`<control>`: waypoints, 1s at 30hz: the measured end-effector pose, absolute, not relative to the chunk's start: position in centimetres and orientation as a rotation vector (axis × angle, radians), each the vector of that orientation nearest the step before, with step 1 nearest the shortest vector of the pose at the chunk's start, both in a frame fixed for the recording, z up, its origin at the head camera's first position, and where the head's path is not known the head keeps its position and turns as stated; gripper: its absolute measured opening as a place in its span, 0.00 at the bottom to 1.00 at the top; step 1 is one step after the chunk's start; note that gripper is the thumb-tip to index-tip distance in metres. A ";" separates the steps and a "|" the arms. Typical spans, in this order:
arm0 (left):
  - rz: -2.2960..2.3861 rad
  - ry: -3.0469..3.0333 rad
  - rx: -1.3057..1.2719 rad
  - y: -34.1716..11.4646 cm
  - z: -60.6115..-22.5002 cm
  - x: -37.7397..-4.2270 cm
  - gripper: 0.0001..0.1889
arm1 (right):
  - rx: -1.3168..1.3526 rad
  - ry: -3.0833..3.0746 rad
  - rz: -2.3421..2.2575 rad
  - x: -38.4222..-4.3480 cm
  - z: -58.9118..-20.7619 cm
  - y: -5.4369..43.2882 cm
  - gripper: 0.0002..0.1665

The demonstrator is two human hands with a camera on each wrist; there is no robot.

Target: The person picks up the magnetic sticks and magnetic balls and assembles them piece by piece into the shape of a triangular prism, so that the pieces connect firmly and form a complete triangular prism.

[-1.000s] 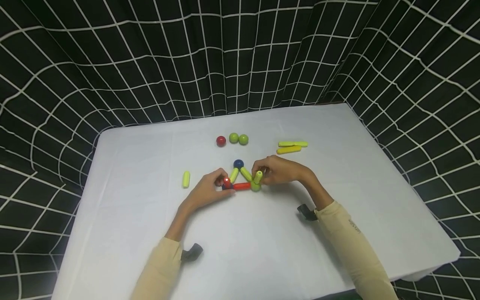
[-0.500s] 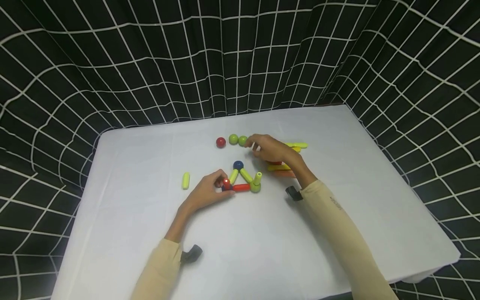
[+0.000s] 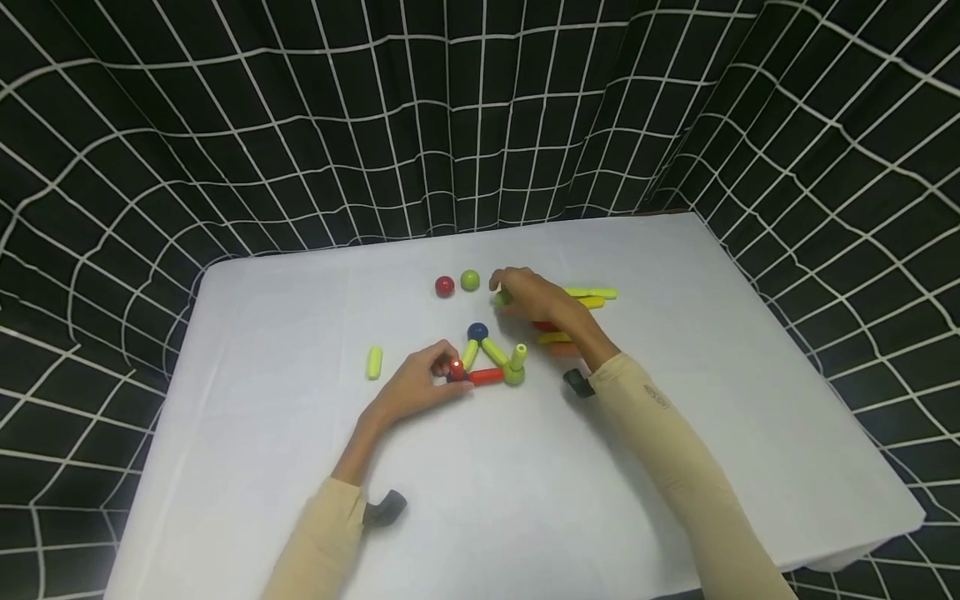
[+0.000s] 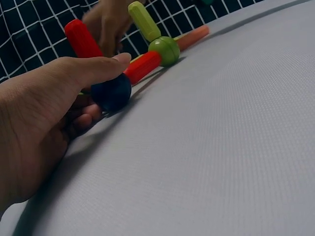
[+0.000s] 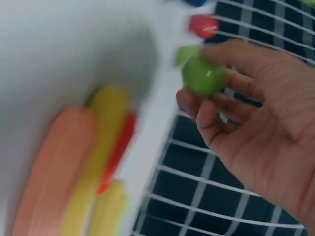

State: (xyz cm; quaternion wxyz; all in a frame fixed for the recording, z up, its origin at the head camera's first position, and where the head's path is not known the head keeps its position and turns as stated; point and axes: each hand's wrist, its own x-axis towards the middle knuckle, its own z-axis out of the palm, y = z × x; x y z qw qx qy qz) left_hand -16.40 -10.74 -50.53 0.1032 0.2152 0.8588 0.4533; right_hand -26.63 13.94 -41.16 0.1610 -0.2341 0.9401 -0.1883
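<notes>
A triangle of sticks and balls lies on the white table. My left hand [image 3: 420, 382] grips its near-left corner, a dark blue ball [image 4: 112, 93], with the thumb over it. From that ball rises a red stick [image 4: 82, 38]; another red stick [image 3: 486, 377] runs to a green corner ball [image 4: 165, 50] bearing a raised yellow-green stick [image 3: 519, 357]. Two yellow-green sticks meet at the far blue ball [image 3: 477, 332]. Beyond the triangle, to the right, my right hand [image 3: 532, 293] pinches a loose green ball [image 5: 202, 76] between thumb and fingers.
A red ball [image 3: 445, 287] and another green ball [image 3: 470, 280] sit at the back. Under and beside the right forearm lie several sticks, including an orange one [image 5: 56, 167] and a yellow one [image 3: 592, 302]. One yellow-green stick [image 3: 374, 362] lies left. A black white-gridded curtain [image 3: 390, 125] surrounds the table.
My right hand has left the green corner of the triangle, reached to the back and taken one of the two green balls there. The left hand keeps its grip on the blue ball.
</notes>
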 end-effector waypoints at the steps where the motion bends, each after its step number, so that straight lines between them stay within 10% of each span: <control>1: 1.340 2.532 0.640 -10.8 -50.6 -16.4 0.17 | -0.687 2.669 -0.608 -25.9 -40.5 13.9 0.25; 16: 1.447 2.483 0.784 -11.1 -50.8 -16.3 0.34 | -1.262 2.378 -0.697 -17.8 -37.1 10.3 0.25; 30: 1.364 2.546 0.743 -10.9 -50.7 -16.5 0.18 | -1.122 2.268 -0.986 -24.8 -36.9 12.3 0.26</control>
